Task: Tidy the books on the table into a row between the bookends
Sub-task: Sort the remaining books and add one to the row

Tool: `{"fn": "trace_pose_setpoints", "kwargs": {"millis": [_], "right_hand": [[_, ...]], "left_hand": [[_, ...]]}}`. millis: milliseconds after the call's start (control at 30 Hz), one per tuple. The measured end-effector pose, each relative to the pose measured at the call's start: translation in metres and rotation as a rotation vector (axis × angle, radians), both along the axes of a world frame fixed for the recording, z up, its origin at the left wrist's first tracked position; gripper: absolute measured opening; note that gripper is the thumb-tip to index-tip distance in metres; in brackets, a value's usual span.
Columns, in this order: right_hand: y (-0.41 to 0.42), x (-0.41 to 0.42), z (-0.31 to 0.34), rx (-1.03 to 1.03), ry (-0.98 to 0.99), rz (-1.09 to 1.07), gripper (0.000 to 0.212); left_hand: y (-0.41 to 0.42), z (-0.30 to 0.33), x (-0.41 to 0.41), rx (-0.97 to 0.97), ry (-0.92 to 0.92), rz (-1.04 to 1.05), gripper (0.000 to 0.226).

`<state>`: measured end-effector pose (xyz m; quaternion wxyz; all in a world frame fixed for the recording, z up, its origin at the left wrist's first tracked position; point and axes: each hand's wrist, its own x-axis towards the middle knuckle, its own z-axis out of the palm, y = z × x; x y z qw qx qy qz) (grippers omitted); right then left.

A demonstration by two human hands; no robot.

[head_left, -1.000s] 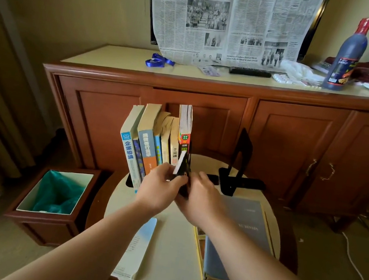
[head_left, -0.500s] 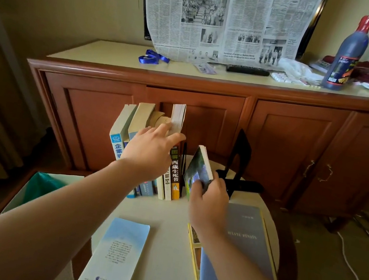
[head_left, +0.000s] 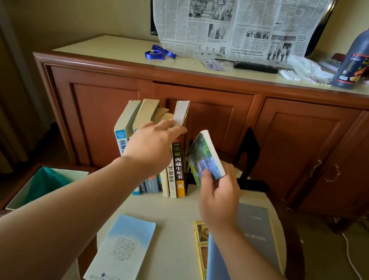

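Bin (head_left: 23, 193) holds green liner (head_left: 48, 186); books (head_left: 174, 162) upright.

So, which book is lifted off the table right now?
The small green-and-blue covered book, tilted in the right hand. The others stand in the row or lie flat.
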<state>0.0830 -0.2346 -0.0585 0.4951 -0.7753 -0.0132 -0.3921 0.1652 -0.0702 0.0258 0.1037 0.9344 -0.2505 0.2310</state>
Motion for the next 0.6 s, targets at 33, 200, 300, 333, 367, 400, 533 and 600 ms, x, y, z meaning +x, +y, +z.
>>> {"fn": "trace_pose_setpoints", "kwargs": {"millis": [33,200,300,333,367,400,533,600], "right_hand": [[-0.001,0.001,0.002,0.030,0.002,0.020,0.021],[-0.004,0.001,0.010,0.128,-0.011,0.078,0.028],[-0.003,0.003,0.009,0.110,-0.003,0.092,0.028],[-0.002,0.004,0.008,0.082,0.004,0.071,0.027],[-0.001,0.007,0.008,0.054,0.008,0.037,0.027],[-0.001,0.009,0.007,0.032,0.006,-0.004,0.027],[0.000,0.021,0.004,-0.116,0.004,-0.104,0.021],[0.003,0.025,0.005,-0.171,0.021,-0.137,0.017]], "left_hand": [[0.001,0.000,0.000,-0.001,0.006,-0.002,0.065],[0.001,0.001,-0.001,-0.024,0.028,-0.002,0.065],[0.002,0.001,-0.001,-0.032,0.032,0.003,0.066],[0.002,0.001,-0.001,-0.030,0.034,0.006,0.066],[0.002,0.001,-0.002,-0.025,0.036,0.008,0.066],[0.002,0.001,-0.002,-0.021,0.035,0.010,0.065],[0.001,0.001,-0.004,-0.023,0.037,0.018,0.066],[0.001,0.001,-0.004,-0.024,0.044,0.024,0.066]]}}
